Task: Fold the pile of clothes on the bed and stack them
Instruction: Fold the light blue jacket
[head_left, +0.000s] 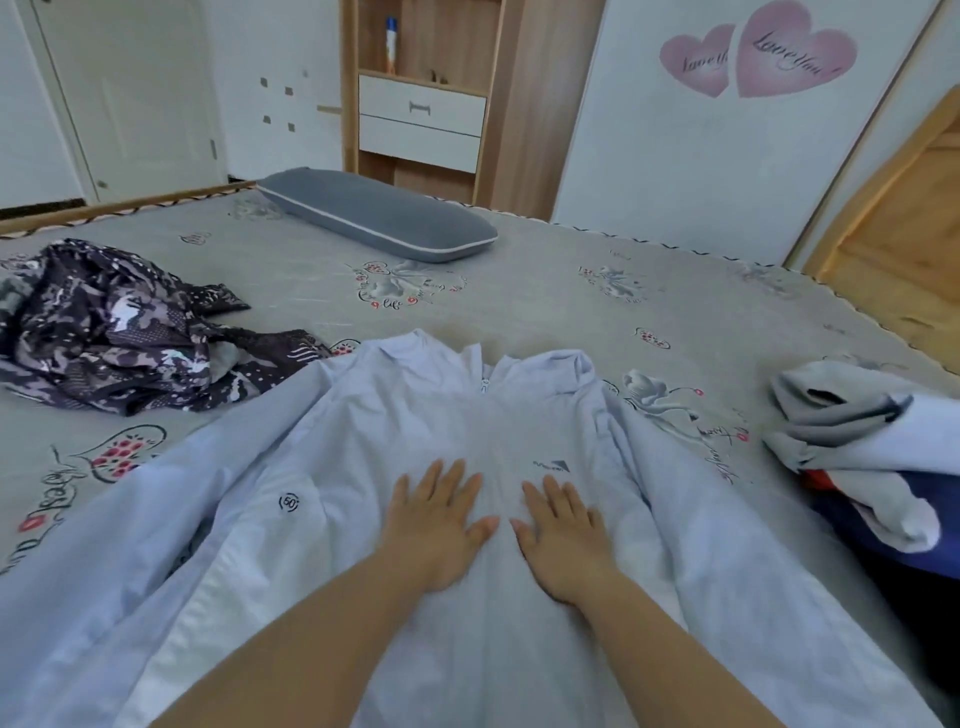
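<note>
A home bedroom: a bed (519, 312) with a pillow (379, 215), beside a wooden wardrobe (540, 104).

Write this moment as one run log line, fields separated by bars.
step: smoothing | item: light blue jacket, spread on bed | left hand: flat on jacket | right hand: flat on jacket | fold: not started

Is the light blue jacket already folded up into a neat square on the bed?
No, the light blue jacket lies spread open and flat on the bed, sleeves out, with the left hand and right hand pressing on it.

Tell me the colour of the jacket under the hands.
Pale blue jacket, seen in the head view.
</note>
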